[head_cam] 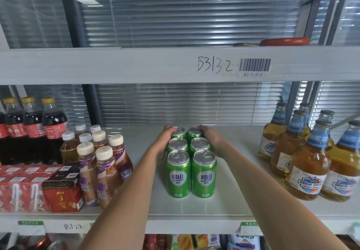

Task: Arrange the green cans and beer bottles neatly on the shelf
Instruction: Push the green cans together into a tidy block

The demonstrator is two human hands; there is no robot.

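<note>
Several green cans (191, 173) stand in two tight rows running front to back at the middle of the white shelf (233, 187). My left hand (162, 142) cups the left side of the block, its fingers on the back left can (178, 131). My right hand (211, 135) presses the right side, fingers over the back right can (194, 131). Several beer bottles (307, 164) with amber liquid and blue neck labels stand grouped at the shelf's right end, apart from the cans.
At the left stand cola bottles (33, 131), tea bottles with white caps (103, 168) and red drink cartons (39, 189). The shelf beam above (136, 64) carries a barcode label. A red object (285, 41) lies on the upper shelf. Snack packs fill the level below.
</note>
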